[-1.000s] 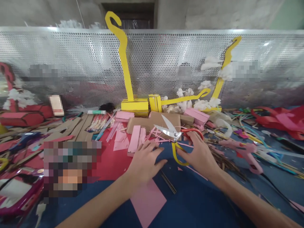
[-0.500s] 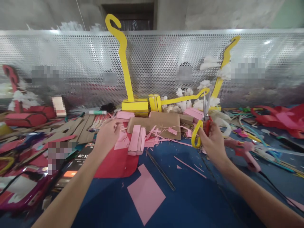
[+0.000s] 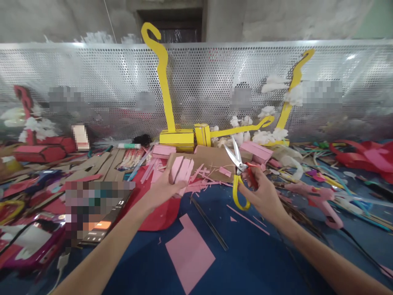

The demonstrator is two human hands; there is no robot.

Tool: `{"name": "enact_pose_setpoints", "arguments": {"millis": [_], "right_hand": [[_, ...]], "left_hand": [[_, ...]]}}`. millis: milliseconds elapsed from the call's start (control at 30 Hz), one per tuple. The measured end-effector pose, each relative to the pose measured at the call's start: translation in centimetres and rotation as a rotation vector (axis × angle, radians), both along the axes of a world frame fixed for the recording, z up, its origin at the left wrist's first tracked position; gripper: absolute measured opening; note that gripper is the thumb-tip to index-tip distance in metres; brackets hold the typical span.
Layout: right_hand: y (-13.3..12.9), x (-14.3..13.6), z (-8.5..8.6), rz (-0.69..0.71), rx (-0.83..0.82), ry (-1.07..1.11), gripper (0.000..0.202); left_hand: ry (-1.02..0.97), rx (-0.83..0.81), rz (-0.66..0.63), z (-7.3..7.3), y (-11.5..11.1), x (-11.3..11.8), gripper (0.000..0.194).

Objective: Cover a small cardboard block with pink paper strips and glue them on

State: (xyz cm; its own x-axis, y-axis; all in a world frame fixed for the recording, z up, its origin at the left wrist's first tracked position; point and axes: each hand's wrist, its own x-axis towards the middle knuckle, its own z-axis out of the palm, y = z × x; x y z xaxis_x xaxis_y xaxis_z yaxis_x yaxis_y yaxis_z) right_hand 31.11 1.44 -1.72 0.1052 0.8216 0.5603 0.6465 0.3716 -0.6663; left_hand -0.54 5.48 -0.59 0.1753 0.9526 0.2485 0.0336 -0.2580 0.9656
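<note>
Left hand (image 3: 162, 186): pinches the pink folded block (image 3: 183, 169), thumb across its near face, remaining fingers partly hidden behind. Grip sits at the lower end, so most of the face and its dark seam show; presumably held this way to keep the seam in view. Whether the block bears on anything beneath: cannot tell.

Right hand (image 3: 264, 196): fingers curled at the red handle of the scissors (image 3: 241, 167), thumb at the yellow loop. Blades stand apart, tips up and away from the wrist. Handles parted, which accounts for the gap between blades. Blades do not touch the block.

Worktop (image 3: 254, 262), blue. Pink sheet (image 3: 190, 254) lies flat in front, notched at its upper corner. Dark thin strip (image 3: 210, 223) lies slantwise just beside it. Red sheet (image 3: 162, 215) lies beneath the left hand. Pink offcuts (image 3: 202, 180) are scattered between the hands, over the edge of the brown cardboard (image 3: 211, 157).

Pink glue gun (image 3: 322, 196) rests on its side, right of the right hand, cord trailing to the near right; likely placed within easy reach. Yellow box (image 3: 176, 141) stands by the perforated panel (image 3: 205, 82), its wide base probably steadying the tall hooked neck.
</note>
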Motion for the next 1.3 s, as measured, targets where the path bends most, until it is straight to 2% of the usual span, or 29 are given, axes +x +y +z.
{"name": "enact_pose_setpoints", "arguments": {"millis": [67,100,200,267,467,667,867,967,1100,1300], "right_hand": [[-0.2,-0.2,0.2,0.011,-0.019,-0.056,0.025],[-0.3,-0.3,0.3,0.005,-0.028,-0.091,0.024],[-0.8,-0.8,0.5,-0.001,-0.058,-0.169,0.023],[-1.1,-1.2,0.6,0.018,-0.069,-0.198,0.026],[-1.7,-1.8,0.6,0.024,-0.084,-0.291,0.035],[-2.0,-1.9,0.4,0.033,-0.088,-0.372,0.035],[-2.0,-1.7,0.4,0.021,-0.079,-0.416,0.035],[-2.0,-1.8,0.3,0.035,-0.082,-0.423,0.035],[-2.1,-2.0,0.2,0.077,-0.099,-0.405,0.04],[-2.5,-2.4,0.5,0.121,-0.166,-0.385,0.038]], "left_hand": [[-0.066,-0.273,-0.104,0.5,-0.7,-0.3,0.054],[-0.126,-0.354,-0.13,0.6,-1.1,-0.4,0.052],[-0.276,-0.436,-0.144,0.2,-2.0,-0.2,0.038],[-0.32,-0.439,-0.13,-0.2,-2.3,0.3,0.035],[-0.378,-0.37,-0.097,-0.9,-2.6,1.4,0.044],[-0.369,-0.341,-0.081,-0.8,-2.7,1.3,0.05],[-0.384,-0.365,-0.047,-0.5,-3.0,1.6,0.04],[-0.393,-0.365,-0.036,-0.3,-3.3,1.9,0.049],[-0.459,-0.337,-0.094,0.1,-3.4,2.2,0.06],[-0.53,-0.281,-0.211,0.1,-3.4,2.5,0.055]]}}
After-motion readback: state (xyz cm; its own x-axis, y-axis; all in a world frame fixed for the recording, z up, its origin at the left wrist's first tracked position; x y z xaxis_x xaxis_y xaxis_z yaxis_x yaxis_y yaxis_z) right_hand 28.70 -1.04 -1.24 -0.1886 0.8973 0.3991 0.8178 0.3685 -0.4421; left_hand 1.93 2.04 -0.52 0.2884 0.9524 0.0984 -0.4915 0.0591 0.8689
